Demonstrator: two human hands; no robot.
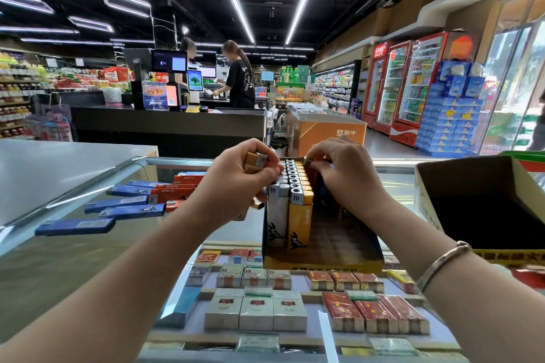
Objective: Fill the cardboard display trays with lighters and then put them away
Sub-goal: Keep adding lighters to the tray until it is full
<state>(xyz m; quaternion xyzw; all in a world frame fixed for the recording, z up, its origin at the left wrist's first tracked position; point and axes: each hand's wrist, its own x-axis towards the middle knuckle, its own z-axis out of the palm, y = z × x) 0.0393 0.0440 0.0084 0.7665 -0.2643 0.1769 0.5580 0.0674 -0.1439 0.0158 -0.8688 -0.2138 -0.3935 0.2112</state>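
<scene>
**Tray loading in progress: third row being started at the far end**

Tabletop [73,259]: I am working on a glass case with cigarette packs displayed beneath it. An empty open cardboard box [483,200] stands at the right.

Display tray [339,247]: it sits on the glass directly before me, between my forearms. Two rows of lighters stand upright along its left side, one white [278,212] and one yellow [300,214], metal caps up and printed with a dark animal figure. The right part of the tray floor is bare. I judge the tray under half full.

Loose stock [126,203]: blue and orange lighters lie flat on the glass to the left, well apart from the tray.

Left hand [236,186]: curled around a small bunch of yellow lighters [255,160], held just beside the white row.

Right hand [348,174]: fingertips pinch one lighter [309,161] at the far end of the tray, just right of the yellow row.

Recommended handling: seat each lighter upright, cap up, flush against the yellow row so it does not lean into the bare space. Feed singles from the left bunch; do not overfill the grip. Steady the standing rows while inserting, as a knock could topple them sideways.
</scene>
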